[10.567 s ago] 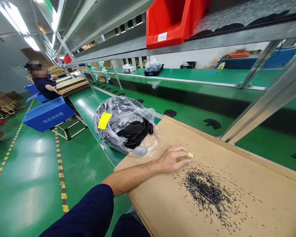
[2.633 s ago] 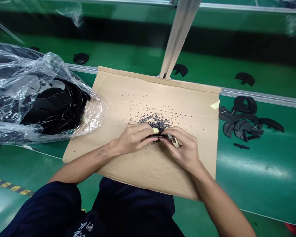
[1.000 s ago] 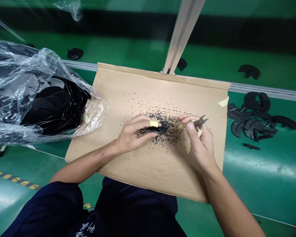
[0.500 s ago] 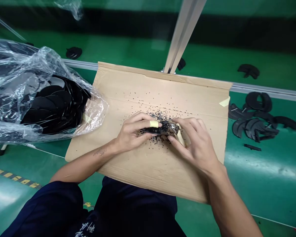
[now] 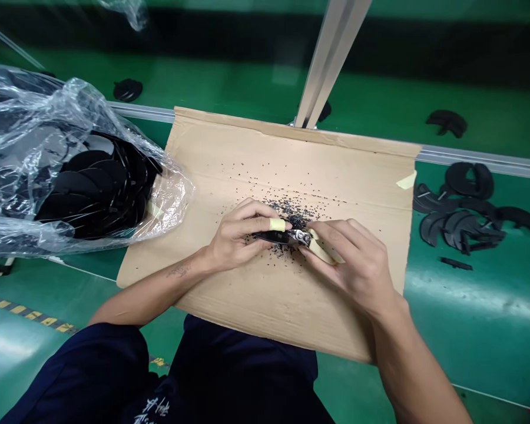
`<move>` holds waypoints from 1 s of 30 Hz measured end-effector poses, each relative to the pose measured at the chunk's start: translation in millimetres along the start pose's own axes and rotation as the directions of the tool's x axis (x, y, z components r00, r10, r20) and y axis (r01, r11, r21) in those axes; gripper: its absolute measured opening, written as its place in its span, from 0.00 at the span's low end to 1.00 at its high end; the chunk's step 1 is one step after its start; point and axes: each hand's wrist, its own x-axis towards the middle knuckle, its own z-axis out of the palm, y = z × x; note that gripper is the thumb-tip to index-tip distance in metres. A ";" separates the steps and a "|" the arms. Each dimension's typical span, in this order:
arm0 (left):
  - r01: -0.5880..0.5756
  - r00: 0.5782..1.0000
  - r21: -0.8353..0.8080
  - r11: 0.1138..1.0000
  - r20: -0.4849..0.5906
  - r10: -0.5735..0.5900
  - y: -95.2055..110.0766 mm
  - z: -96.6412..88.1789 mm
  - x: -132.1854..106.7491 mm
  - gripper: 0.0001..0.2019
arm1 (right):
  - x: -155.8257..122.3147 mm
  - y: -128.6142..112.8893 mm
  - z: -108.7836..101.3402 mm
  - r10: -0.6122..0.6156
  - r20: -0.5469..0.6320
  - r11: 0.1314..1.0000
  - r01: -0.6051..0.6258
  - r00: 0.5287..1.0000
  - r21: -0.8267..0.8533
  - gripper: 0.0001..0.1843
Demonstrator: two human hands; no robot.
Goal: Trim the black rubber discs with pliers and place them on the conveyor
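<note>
My left hand (image 5: 241,232) pinches a thin black plastic part (image 5: 274,236) between thumb and fingers; yellow tape wraps one fingertip. My right hand (image 5: 357,259) is closed round cutting pliers (image 5: 301,237) with pale yellow handles. The metal jaws meet the right-hand end of the black part; whether they bite into it I cannot tell. Below both hands, many tiny black offcuts (image 5: 291,209) lie scattered over a sheet of cardboard (image 5: 229,300), thickest around the pliers' jaws.
A clear plastic bag (image 5: 176,194) full of curved black parts (image 5: 92,182) lies at the left. Several black curved pieces (image 5: 472,229) are piled on the green table (image 5: 481,330) at the right. A metal post (image 5: 331,65) rises behind the cardboard's back edge.
The right hand and pliers have turned slightly, so more of the metal jaws shows beside the part's end. The left hand keeps its pinch almost unmoved. The view has shifted a little.
</note>
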 end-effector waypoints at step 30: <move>-0.069 0.997 0.143 0.987 0.037 0.064 -7.0 9.3 -4.9 0.16 | 0.6 1.6 10.1 0.113 -0.011 0.993 -0.113 0.993 0.026 0.13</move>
